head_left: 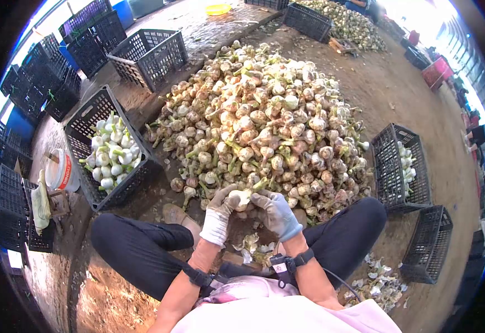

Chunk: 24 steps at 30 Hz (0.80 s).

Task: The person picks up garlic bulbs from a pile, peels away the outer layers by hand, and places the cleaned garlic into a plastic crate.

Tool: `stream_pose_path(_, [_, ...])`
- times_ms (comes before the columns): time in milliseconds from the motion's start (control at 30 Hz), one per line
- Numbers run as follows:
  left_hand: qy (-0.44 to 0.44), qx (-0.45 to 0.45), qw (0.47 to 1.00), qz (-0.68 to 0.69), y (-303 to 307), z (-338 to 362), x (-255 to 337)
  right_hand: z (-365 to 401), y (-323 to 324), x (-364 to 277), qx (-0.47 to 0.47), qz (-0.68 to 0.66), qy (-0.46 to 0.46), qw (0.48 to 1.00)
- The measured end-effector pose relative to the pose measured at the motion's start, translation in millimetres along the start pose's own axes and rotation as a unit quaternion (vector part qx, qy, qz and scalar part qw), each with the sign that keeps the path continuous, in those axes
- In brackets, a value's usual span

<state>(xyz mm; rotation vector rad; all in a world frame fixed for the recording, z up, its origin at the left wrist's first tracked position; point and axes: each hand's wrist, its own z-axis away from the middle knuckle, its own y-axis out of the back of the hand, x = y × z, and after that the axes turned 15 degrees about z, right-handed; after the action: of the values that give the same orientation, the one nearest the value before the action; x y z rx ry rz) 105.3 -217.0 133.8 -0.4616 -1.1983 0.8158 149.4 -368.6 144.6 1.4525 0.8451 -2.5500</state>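
A pale garlic bulb (241, 196) with a short green stem is held between my two gloved hands, in front of the big heap of garlic (270, 116). My left hand (220, 206) has its fingers closed round the bulb's left side. On the other side, my right hand (275, 210) pinches at the base of the stem, which points up and right. Its fingertips are partly hidden. Below the hands, peeled skins (250, 248) lie on the ground between my legs.
A black crate (76, 130) of cleaned white bulbs stands at left, beside a white bucket (64, 171). Another crate (387, 166) with white bulbs stands at right, an empty-looking one (428, 244) below it. More crates (148, 55) are at upper left. Skins (378, 283) litter the lower right.
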Motion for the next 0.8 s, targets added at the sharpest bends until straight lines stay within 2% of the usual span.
stream_pose_path(67, [-0.003, 0.0, 1.0, 0.001, -3, 1, 3, -1, -2, 0, 0.01, -0.003, -0.001, 1.0])
stream_pose_path(133, [-0.136, -0.039, 0.97, -0.199, -7, 2, 2, -4, 2, 7, 0.021, -0.004, -0.005, 1.0])
stream_pose_path(167, [-0.135, -0.037, 0.971, -0.195, -7, 2, 0, -10, 10, 17, 0.049, 0.296, 0.189, 0.935])
stream_pose_path(200, [-0.199, -0.038, 0.944, -0.262, -8, 2, -1, -14, 18, 28, 0.065, 0.556, 0.357, 0.747])
stream_pose_path(233, [-0.261, -0.036, 0.908, -0.326, -8, 2, 0, -14, 16, 31, 0.06, 0.559, 0.353, 0.748])
stream_pose_path(267, [-0.128, 0.017, 0.977, -0.168, -7, 0, 4, -17, 11, 34, 0.064, 0.314, 0.189, 0.928])
stream_pose_path(300, [0.006, 0.077, 0.996, -0.047, -4, 4, 11, -22, 6, 36, 0.061, 0.036, 0.001, 0.997])
stream_pose_path(333, [0.027, 0.106, 0.994, 0.03, -2, 3, 9, -25, 1, 38, 0.077, 0.134, 0.064, 0.986])
stream_pose_path(367, [0.046, 0.132, 0.984, 0.107, 0, -1, 5, -29, 0, 42, 0.072, 0.141, 0.064, 0.985])
stream_pose_path(400, [0.041, 0.131, 0.984, 0.113, 6, -4, 3, -33, 1, 46, 0.094, 0.265, 0.13, 0.951])
stream_pose_path(433, [0.099, 0.124, 0.983, 0.088, 13, -3, 5, -37, -1, 48, 0.114, 0.382, 0.194, 0.897])
stream_pose_path(467, [0.159, 0.117, 0.979, 0.061, 20, -1, 5, -41, -3, 51, 0.122, 0.409, 0.228, 0.875])
stream_pose_path(500, [0.156, 0.118, 0.979, 0.066, 26, -2, 5, -40, -1, 53, 0.118, 0.412, 0.228, 0.874])
stream_pose_path(533, [0.178, 0.104, 0.976, 0.068, 26, -4, 8, -35, -3, 47, 0.082, 0.302, 0.142, 0.939])
stream_pose_path(567, [0.202, 0.089, 0.973, 0.071, 25, -5, 12, -27, -6, 39, 0.046, 0.184, 0.05, 0.981])
stream_pose_path(600, [0.162, 0.117, 0.979, 0.039, 20, -4, 10, -14, -5, 29, -0.029, 0.221, 0.087, 0.971])
stream_pose_path(633, [0.162, 0.118, 0.979, 0.042, 18, -7, 7, -13, 2, 37, -0.03, 0.222, 0.084, 0.971])
stream_pose_path(700, [0.107, 0.216, 0.965, -0.102, 15, -13, -2, -16, 19, 56, -0.053, 0.356, 0.161, 0.919])
stream_pose_path(733, [0.06, 0.179, 0.973, -0.135, 11, -9, -1, -11, 11, 42, 0.011, 0.556, 0.366, 0.746])
stream_pose_path(767, [0.06, 0.178, 0.973, -0.135, 15, -12, -11, -10, 10, 42, 0.013, 0.556, 0.366, 0.746])
stream_pose_path(800, [-0.141, 0.12, 0.953, -0.239, 23, -19, -25, -9, 9, 43, 0.028, 0.543, 0.334, 0.77])
